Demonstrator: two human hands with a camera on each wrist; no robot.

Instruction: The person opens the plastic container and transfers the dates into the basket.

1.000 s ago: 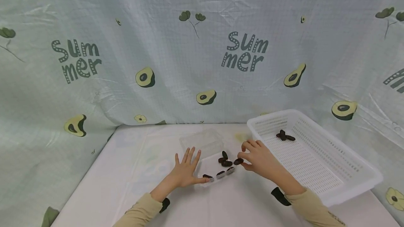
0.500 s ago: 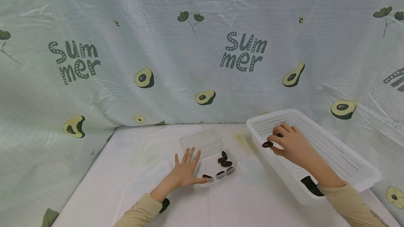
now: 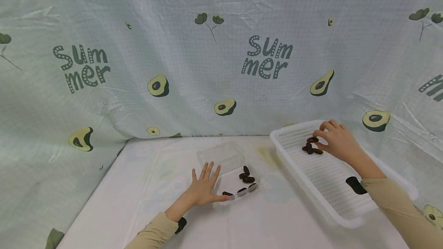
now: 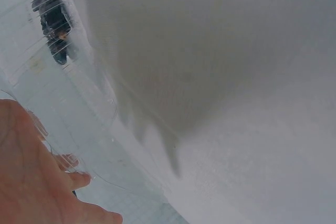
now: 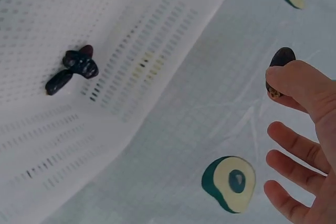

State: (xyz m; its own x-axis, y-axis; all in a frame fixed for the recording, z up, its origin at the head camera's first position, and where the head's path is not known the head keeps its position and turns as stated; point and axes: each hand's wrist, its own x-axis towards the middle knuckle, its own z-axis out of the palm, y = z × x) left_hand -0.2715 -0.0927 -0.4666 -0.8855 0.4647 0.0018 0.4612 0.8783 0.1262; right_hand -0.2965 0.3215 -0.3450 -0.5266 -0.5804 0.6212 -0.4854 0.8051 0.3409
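Note:
Pinched between the thumb and index finger of my right hand is a dark brown date, held over the far end of a white plastic basket. Several more dates lie in a small cluster on the basket floor. My left hand is spread with straight fingers at the left side of a clear plastic box, its thumb along the near edge. Inside that box are several dates, some seen through its near wall. The left wrist view shows fingers over the clear plastic.
The clear lid of the box lies opened behind it. A white-covered table carries both containers, the basket at the right edge. Behind rises a pale curtain printed with avocados and lettering.
My right hand has carried the date from beside the clear box rightward, past the basket's left rim, to above the cluster in it. My left hand has stayed in place.

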